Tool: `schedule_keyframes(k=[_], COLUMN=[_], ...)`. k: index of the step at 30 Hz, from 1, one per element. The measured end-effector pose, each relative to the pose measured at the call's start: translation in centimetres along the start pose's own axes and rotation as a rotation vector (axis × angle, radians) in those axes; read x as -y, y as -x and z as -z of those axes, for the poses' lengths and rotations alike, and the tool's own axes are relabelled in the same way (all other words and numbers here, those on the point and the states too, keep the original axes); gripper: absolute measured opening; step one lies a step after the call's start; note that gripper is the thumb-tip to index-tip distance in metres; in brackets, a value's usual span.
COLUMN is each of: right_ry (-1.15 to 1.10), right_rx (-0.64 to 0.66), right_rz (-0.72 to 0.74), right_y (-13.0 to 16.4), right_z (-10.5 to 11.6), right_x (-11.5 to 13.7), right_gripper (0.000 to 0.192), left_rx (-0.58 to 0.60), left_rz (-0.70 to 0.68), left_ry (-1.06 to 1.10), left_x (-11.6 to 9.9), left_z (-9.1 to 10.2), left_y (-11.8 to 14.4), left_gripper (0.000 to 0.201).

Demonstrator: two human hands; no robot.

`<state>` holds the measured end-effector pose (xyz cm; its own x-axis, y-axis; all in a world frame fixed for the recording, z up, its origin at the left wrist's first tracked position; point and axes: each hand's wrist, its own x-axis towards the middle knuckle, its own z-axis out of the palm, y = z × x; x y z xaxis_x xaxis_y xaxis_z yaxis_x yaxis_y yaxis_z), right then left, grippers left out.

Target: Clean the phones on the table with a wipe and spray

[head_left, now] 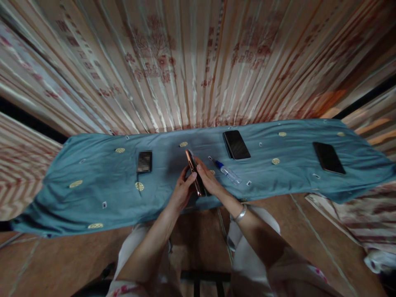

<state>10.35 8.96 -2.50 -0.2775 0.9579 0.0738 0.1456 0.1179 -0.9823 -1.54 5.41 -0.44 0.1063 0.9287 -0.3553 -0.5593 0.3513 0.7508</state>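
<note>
a long table covered by a teal cloth (102, 173) with yellow round motifs carries a small dark blurred-faced device (144, 161) left of centre, a blue-capped clear tube (228, 172) near the middle, a black smartphone (236, 144) just behind it, and another black smartphone (328, 157) far right.

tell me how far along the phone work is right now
Looks done: nothing the picture can confirm. In hand: a rose-gold phone held on edge by the left hand and right hand. Left, perhaps: two dark phones, a small dark device and a pen lie untouched on the blue cloth.
</note>
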Motion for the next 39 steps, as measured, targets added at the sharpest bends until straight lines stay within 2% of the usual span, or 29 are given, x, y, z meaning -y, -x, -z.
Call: schedule_keyframes(k=[6,11,17,23,30,34,39], right_ry=[-0.033,-0.049,-0.043,-0.103,-0.207,-0.179,-0.168], right_rx=[0.048,0.109,0.046,-0.019,-0.024,0.005,0.054], right_rz=[0.036,0.124,0.112,0.043,-0.043,-0.033,0.02], right_y=[1.3,2.4,1.2,-1.2,-1.7,-0.8,0.0], right_z=[-0.9,-1.0,-0.6,-0.6,-2.1,-2.5,-2.6], right_x=[0.8,2.2,2.1,1.1,0.2,0.7,1.5], right_gripper=[0.068,0.059,0.065,0.069,0.069,0.069,0.063], left_rx=[-0.054,-0.074,-0.035,-0.028,-0.072,-0.113,-0.148], left_rz=[-0.056,-0.067,0.012,-0.037,-0.091,-0.115,-0.109], left_ry=[0.056,0.1,0.058,0.006,-0.013,-0.007,-0.018], left_x=[-0.9,-0.8,0.6,1.8,-0.2,-1.4,-1.5], left_z=[0.9,1.0,0.4,0.6,0.7,0.8,1.6], left_y=[-0.6,-0.8,0.0,-0.3,-0.5,-0.5,-0.9], left_gripper=[0.069,0.063,0.085,0.095,0.098,0.095,0.089])
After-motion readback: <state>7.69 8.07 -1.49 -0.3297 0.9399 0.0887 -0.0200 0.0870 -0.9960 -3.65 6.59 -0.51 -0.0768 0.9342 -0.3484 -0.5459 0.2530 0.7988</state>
